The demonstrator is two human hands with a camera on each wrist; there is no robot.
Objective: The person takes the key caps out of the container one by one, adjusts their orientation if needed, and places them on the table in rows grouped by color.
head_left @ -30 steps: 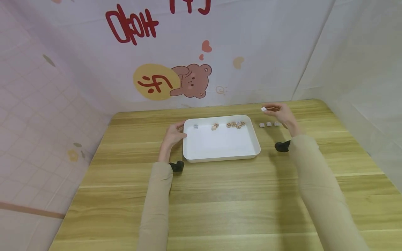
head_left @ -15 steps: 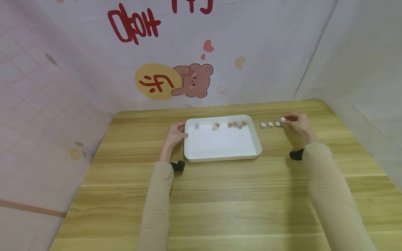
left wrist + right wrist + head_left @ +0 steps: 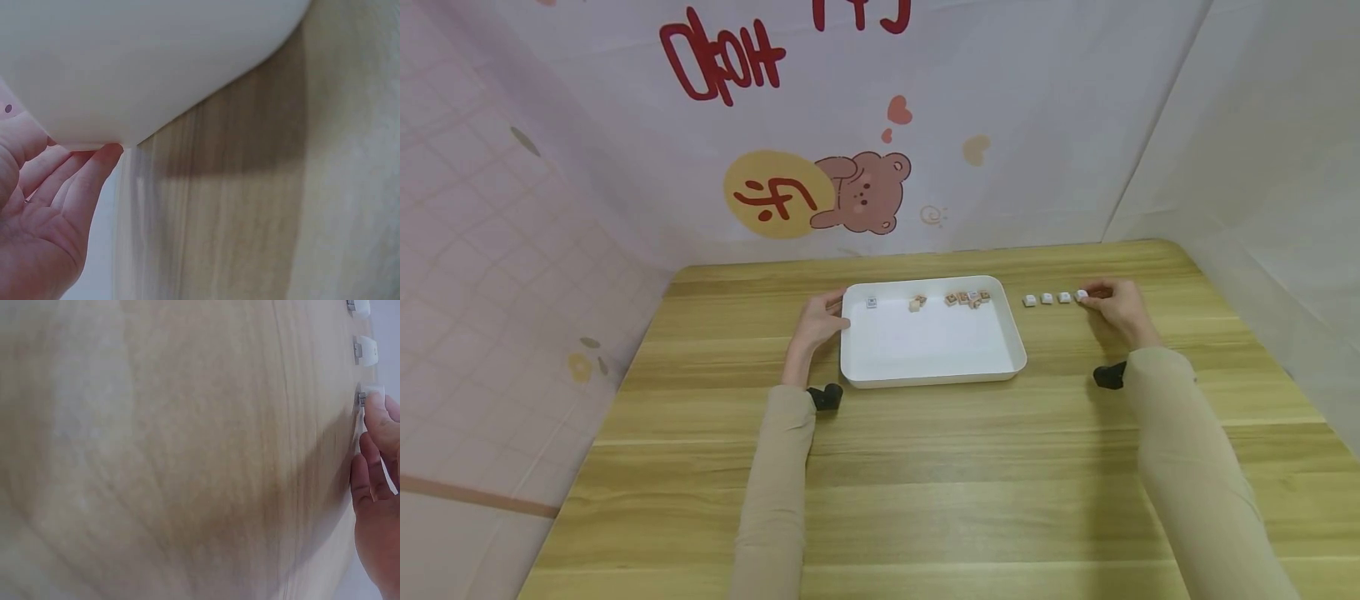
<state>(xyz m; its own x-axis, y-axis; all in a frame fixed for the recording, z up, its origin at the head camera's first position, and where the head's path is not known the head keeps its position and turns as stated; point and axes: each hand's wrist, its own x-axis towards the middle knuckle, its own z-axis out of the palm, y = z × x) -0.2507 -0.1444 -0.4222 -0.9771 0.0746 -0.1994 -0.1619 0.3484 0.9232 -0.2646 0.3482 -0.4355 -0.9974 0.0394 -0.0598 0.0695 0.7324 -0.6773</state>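
My left hand (image 3: 816, 322) holds the left edge of a shallow white tray (image 3: 932, 379), with the thumb over the rim. In the left wrist view, the fingertips (image 3: 112, 150) press the tray's outer wall (image 3: 156, 69) near its base. At the right of the table, my right hand (image 3: 1118, 307) pinches a small white keycap (image 3: 1081, 295) between thumb and fingers, low at the table. It lines up with three similar white keycaps (image 3: 1047, 298) to its left. In the right wrist view, the thumb (image 3: 379, 415) lies on the keycap, which has a grey part underneath.
Inside the tray, several small tan and white pieces (image 3: 964, 297) cluster at the back right. Two tan pieces (image 3: 915, 305) lie near the back middle, and a grey-white one (image 3: 871, 302) at the back left. A printed cloth (image 3: 1015, 183) hangs behind the wooden table (image 3: 925, 483).
My right hand has carried the white keycap rightward past the three others and lowered it to the end of their row. The left hand has stayed on the tray.
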